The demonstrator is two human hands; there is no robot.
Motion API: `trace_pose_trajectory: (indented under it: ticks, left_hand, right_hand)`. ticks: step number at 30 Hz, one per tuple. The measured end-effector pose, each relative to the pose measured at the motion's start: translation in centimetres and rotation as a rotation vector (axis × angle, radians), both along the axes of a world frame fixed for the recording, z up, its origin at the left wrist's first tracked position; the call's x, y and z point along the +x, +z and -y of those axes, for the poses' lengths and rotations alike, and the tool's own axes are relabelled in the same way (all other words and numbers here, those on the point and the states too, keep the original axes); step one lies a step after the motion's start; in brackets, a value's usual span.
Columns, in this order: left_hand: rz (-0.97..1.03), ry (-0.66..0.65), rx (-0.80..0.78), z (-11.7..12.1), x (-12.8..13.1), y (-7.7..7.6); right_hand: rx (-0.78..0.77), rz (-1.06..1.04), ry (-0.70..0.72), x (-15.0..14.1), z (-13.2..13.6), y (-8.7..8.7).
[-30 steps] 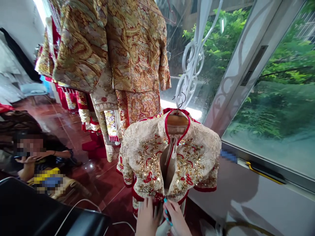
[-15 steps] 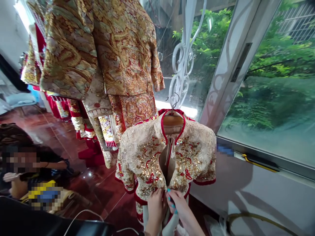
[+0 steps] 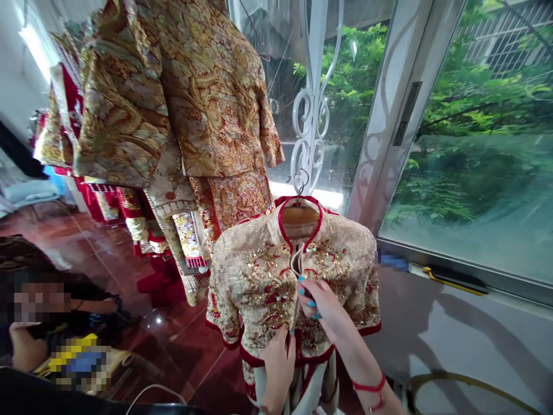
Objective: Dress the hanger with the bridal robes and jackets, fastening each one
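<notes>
A short beaded jacket (image 3: 259, 288), cream and gold with red trim, hangs from a hanger (image 3: 298, 214) in front of me. My left hand (image 3: 279, 357) pinches its front edge low down, close to the red hem. Higher up, my right hand (image 3: 319, 302) is closed at the front opening, gripping what looks like the zip; the pull is hidden by my fingers. Below that hand the two front edges meet. Above it a small gap shows under the red-edged collar (image 3: 283, 222). Pale cloth (image 3: 305, 389) hangs under the jacket.
Gold brocade garments (image 3: 216, 109) hang at the left, with more red and gold clothes behind. A white scrolled metal bar (image 3: 307, 115) stands before the window (image 3: 475, 190). At the lower left a person (image 3: 28, 346) sits low, near a dark surface (image 3: 86, 397).
My right hand has risen along the jacket's front from beside my left hand. The front opening has closed up to near the collar. My left hand stays by the hem.
</notes>
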State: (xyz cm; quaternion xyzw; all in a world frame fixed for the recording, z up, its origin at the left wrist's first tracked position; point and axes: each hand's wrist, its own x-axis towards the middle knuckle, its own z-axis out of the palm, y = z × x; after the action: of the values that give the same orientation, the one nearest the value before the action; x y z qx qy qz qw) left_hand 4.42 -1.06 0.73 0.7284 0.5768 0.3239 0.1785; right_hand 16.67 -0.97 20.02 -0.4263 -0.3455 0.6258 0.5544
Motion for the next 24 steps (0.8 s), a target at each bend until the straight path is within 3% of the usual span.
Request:
trace_pose_trajectory:
  ticks: [3,5,6,8,10,14,17,19,21,24]
  left_hand:
    - [0.098,0.007,-0.03,0.4,-0.7,-1.9]
    - [0.127,0.021,-0.076,0.4,-1.1,-1.8]
    - [0.13,0.015,-0.101,0.3,-1.2,-1.1]
    - [0.147,-0.014,-0.113,0.3,-1.3,1.8]
    - [0.199,-0.018,-0.03,0.5,-1.3,6.2]
    - [0.261,-0.024,0.351,0.1,-0.5,15.5]
    - [0.085,-0.104,0.511,-1.9,0.9,19.3]
    - [-0.104,-0.128,0.476,-3.4,1.9,19.9]
    - [-0.277,-0.122,0.403,-4.6,2.6,19.6]
    - [-0.371,-0.065,0.368,-4.9,3.2,18.9]
  right_hand:
    - [0.022,0.112,-0.038,-0.8,1.7,-3.4]
    - [0.084,0.198,-0.056,-1.0,2.3,-5.1]
    - [0.116,0.225,-0.064,-1.0,2.5,-5.6]
    - [0.156,0.243,-0.079,-0.9,2.4,-6.2]
    - [0.163,0.249,-0.088,-0.8,2.3,-6.6]
    - [0.127,0.244,-0.226,-1.2,2.3,-7.9]
    - [0.106,0.242,-0.268,-1.4,2.2,-9.2]
    - [0.097,0.264,-0.244,-1.2,2.0,-9.6]
    - [0.097,0.291,-0.23,-0.9,1.8,-9.8]
    - [0.132,0.321,-0.236,-0.3,1.6,-10.0]
